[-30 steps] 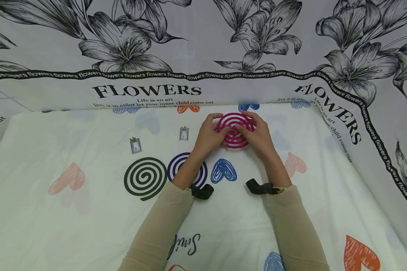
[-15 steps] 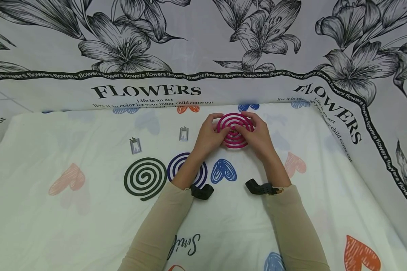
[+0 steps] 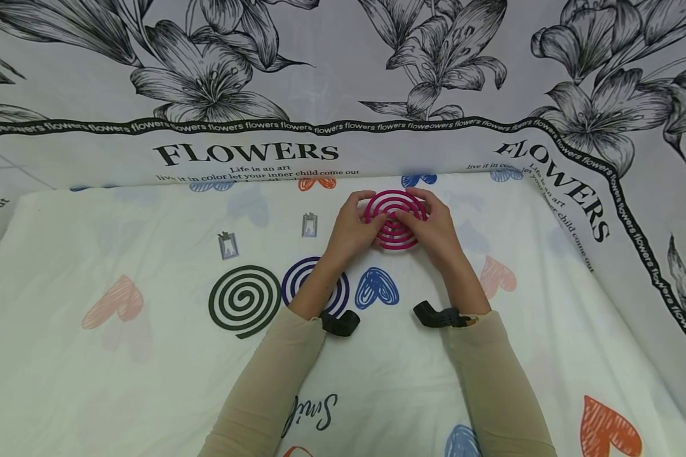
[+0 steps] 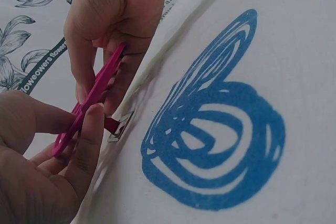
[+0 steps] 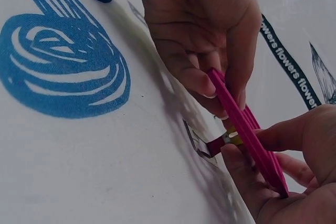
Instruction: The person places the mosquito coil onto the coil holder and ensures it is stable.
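Note:
Both hands hold a pink spiral coil [image 3: 397, 239] above the cloth. The left hand [image 3: 351, 231] grips its left side and the right hand [image 3: 437, 235] its right side, thumbs near the centre. In the left wrist view the coil [image 4: 94, 95] is seen edge-on, tilted. A small metal stand [image 4: 122, 127] hangs at its middle, below the fingers. The right wrist view shows the stand [image 5: 198, 142] with a reddish tab and a yellowish bit at the coil [image 5: 241, 124]; fingers partly hide where they meet.
A dark green spiral coil [image 3: 244, 301] lies left of centre, beside a dark blue coil [image 3: 288, 285] partly hidden under the left forearm. Two small metal stands [image 3: 228, 245], [image 3: 310, 225] lie behind them. The white cloth [image 3: 166, 381] has printed hearts.

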### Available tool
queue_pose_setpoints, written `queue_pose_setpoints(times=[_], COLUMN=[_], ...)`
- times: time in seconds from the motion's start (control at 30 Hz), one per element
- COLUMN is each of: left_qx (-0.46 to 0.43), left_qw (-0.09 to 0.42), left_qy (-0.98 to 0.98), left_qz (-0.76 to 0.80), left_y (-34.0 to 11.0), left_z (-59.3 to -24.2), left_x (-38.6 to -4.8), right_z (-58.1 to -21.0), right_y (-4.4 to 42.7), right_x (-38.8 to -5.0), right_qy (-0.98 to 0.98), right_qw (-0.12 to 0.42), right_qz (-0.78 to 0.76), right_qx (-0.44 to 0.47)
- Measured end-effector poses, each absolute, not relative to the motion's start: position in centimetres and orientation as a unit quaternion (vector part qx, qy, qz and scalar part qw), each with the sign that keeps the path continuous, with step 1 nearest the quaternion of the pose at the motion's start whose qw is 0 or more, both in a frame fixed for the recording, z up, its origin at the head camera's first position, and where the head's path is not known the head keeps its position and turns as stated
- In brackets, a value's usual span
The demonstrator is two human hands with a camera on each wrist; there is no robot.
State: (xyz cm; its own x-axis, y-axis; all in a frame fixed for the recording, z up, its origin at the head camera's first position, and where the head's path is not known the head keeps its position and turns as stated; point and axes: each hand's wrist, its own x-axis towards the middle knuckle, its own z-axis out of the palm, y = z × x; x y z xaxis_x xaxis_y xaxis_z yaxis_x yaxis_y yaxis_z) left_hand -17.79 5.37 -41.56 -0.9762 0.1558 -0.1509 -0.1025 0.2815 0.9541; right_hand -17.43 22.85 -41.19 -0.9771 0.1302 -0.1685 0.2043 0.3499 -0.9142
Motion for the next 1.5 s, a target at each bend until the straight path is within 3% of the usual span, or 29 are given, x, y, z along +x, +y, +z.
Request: queue_pose_setpoints(times=[1.5], left_qx=[-0.011], left_qw=[0.076], left_qy=[0.796], left_qz=[0.6], left_y=[5.69], left_z=[-41.69], left_x=[-17.9], right_z=[-41.2], right_y=[22.85], right_x=[-17.58], right_qy=[0.83], right_qw=[0.043], right_qz=[-0.546], right_qx=[0.109])
